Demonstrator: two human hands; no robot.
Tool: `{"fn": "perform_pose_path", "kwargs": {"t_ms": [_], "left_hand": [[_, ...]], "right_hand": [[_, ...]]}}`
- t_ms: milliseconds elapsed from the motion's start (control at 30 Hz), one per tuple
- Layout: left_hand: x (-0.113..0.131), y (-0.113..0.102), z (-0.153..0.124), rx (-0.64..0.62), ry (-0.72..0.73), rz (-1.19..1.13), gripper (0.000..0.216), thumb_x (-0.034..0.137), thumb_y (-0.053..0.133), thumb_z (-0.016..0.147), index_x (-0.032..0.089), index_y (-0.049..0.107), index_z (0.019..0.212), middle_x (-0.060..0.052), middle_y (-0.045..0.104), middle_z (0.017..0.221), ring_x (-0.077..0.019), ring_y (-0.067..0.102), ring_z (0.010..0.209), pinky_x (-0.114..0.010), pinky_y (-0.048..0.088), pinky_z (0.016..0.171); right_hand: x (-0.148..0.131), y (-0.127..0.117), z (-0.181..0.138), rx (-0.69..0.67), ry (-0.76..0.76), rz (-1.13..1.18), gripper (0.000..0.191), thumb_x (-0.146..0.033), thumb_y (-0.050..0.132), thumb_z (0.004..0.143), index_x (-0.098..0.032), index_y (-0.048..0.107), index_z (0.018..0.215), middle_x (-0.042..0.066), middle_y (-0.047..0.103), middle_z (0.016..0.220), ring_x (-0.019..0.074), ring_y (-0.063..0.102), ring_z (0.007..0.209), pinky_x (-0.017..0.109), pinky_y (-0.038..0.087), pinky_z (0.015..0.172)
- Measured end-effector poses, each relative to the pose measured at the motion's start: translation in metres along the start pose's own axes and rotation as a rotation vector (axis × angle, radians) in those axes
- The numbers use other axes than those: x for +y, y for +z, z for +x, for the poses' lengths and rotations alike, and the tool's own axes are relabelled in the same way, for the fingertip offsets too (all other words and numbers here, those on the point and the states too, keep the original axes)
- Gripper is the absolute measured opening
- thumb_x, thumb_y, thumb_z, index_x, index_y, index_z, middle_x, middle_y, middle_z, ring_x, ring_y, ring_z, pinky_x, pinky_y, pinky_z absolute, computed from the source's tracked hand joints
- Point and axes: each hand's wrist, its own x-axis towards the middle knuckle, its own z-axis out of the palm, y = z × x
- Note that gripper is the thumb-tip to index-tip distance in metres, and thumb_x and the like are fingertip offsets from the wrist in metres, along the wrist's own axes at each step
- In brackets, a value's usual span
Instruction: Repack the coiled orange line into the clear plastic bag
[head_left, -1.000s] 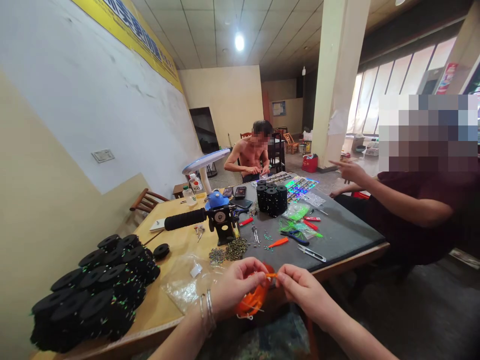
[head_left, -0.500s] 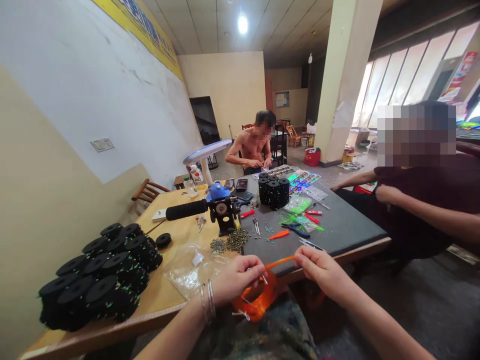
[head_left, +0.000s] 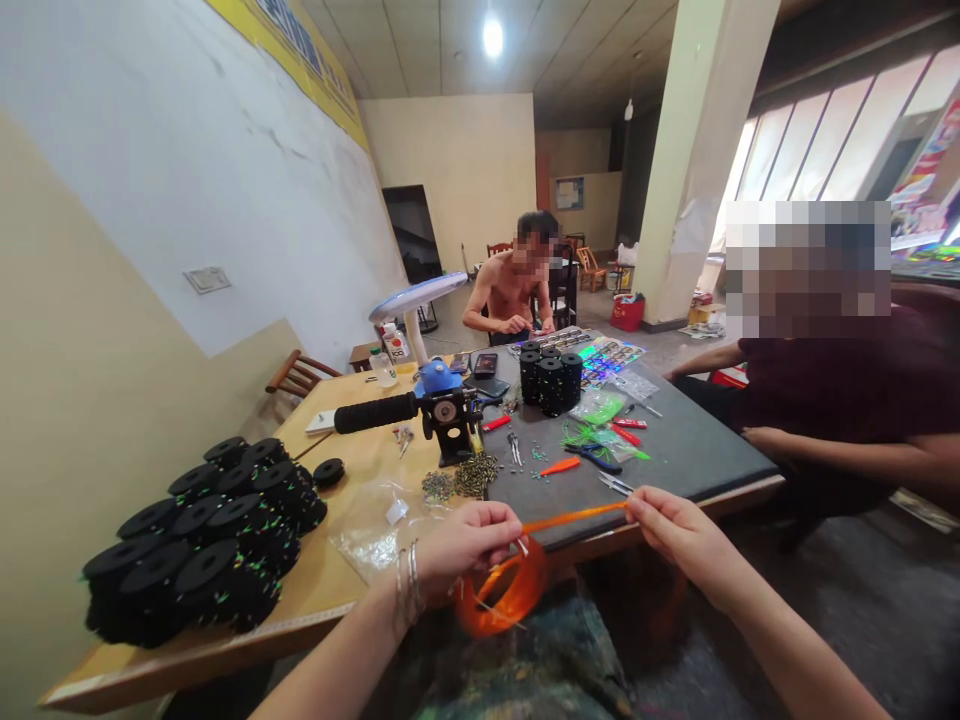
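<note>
Just past both hands (head_left: 484, 535) (head_left: 675, 535), orange strand (head_left: 574, 516) in their pinch: snips (head_left: 615, 484), pliers (head_left: 600, 464), then upright black rolls (head_left: 551, 388).

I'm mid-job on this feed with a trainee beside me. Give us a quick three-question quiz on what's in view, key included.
1. Multiple choice: what colour is the strand stretched between the left hand and the right hand?
A) green
B) orange
C) black
2. True or false: the right hand is holding the blue-handled pliers.
3. Fill in the blank: the coil hangs nearer the ____ hand.

Key:
1. B, orange.
2. False; the pliers lie on the grey mat.
3. left.
</note>
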Motion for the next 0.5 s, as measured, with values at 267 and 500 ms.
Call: {"fn": "perform_pose_path", "kwargs": {"t_ms": [267, 500], "left_hand": [[-0.002, -0.005, -0.001, 0.011, -0.046, 0.082, 0.048, 0.058, 0.069, 0.065, 0.013, 0.059, 0.074, 0.009, 0.042, 0.045, -0.0025, 0.024, 0.038, -0.022, 0.009, 0.041], [0.001, -0.005, -0.002, 0.047, -0.036, 0.004, 0.054, 0.056, 0.072, 0.065, 0.012, 0.060, 0.093, 0.010, 0.043, 0.047, -0.0027, 0.025, 0.040, -0.021, 0.008, 0.041]], "right_hand": [[0.011, -0.008, -0.005, 0.020, 0.055, 0.037, 0.055, -0.074, 0.054, 0.071, -0.019, 0.048, 0.071, -0.010, 0.024, 0.051, 0.0059, 0.017, 0.045, 0.021, 0.010, 0.041], [0.020, -0.007, -0.010, -0.072, 0.050, 0.038, 0.052, -0.070, 0.056, 0.073, -0.019, 0.048, 0.072, -0.009, 0.029, 0.050, 0.0059, 0.023, 0.044, 0.021, 0.015, 0.042]]}}
